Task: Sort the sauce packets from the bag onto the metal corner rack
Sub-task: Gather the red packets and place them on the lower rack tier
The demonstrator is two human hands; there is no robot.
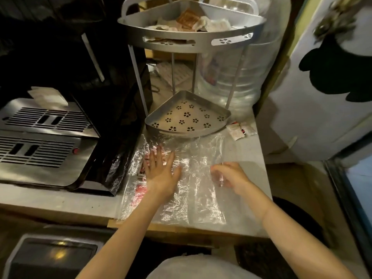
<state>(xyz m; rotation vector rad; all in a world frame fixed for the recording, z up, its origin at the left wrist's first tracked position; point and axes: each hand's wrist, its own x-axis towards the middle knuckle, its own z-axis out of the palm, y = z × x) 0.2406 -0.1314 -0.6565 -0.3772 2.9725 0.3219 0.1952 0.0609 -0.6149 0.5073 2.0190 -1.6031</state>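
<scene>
Both forearms reach over the clear bag [181,178], which lies flat on the worktop [247,154] just in front of the rack [187,115]. I see my left hand [161,170] spread open, pressing the bag; my right hand [229,174] is curled, pinching the film, I think. Red packets [141,190] sit inside the bag's left edge. Slippery plastic could slide off the worktop, spilling them.

Your bag [187,178] lies flat on the surface [249,158], in front of the rack [187,115]. Packets [193,22] sit in the rack's top tray; more packets [240,128] lie right of its bottom tray.
</scene>
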